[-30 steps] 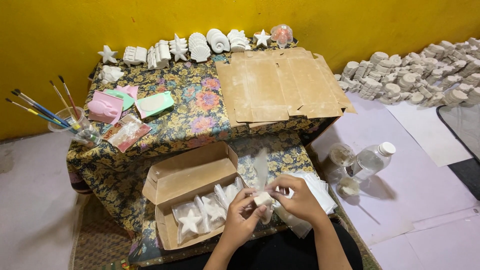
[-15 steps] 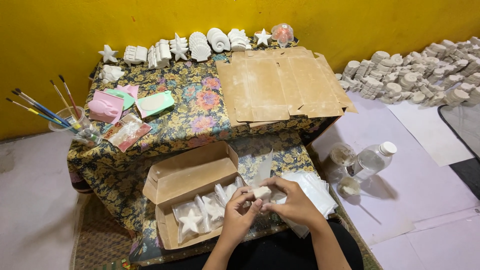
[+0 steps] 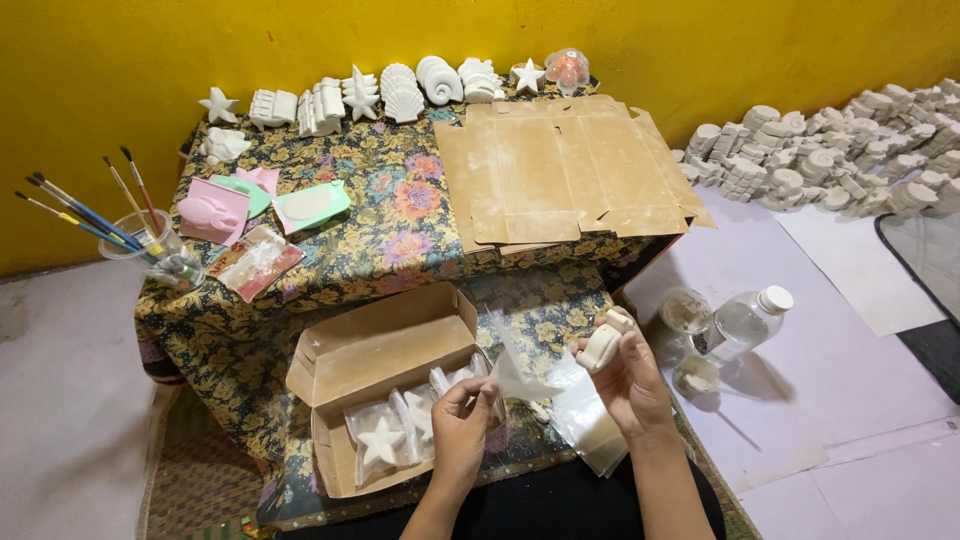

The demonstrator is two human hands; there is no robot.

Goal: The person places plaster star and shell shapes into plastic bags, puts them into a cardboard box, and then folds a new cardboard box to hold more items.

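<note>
Left hand: low centre, fingers pinched on clear plastic bag.
Right hand: right of centre, clamped on white plaster figure.
Cardboard box: lower left, open.

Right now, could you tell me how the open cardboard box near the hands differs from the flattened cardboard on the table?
The open cardboard box is folded up into shape with its lid raised; the flattened cardboard lies unfolded and flat. The box holds bagged white star-shaped figures; the flat sheet carries nothing. The box sits low beside the left hand; the sheet rests higher, on the floral tablecloth. Both are plain brown cardboard.
</note>
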